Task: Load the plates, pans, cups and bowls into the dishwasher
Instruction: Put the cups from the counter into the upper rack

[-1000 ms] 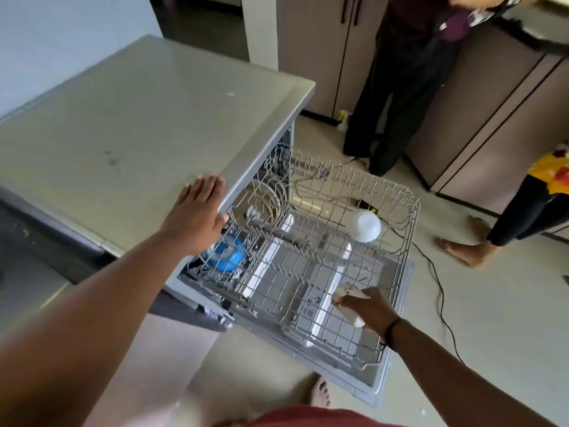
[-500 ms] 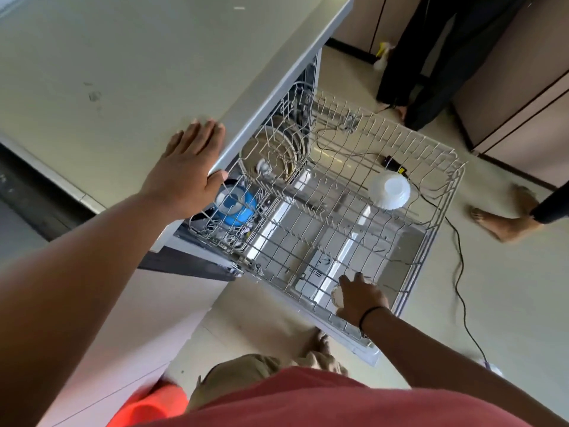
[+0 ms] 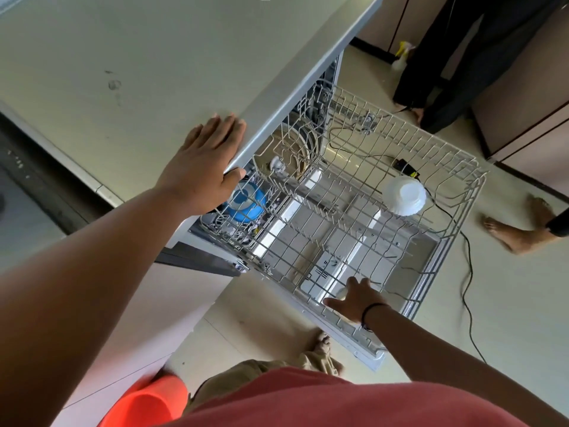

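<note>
Our left hand lies flat and open on the dishwasher top; our right hand sets a small white cup (mostly hidden) into the rack's near corner, fingers loosening, grip unclear; seated between tines badly, it could tip.

White bowl upside down in pulled-out wire rack; blue bowl beneath.
</note>
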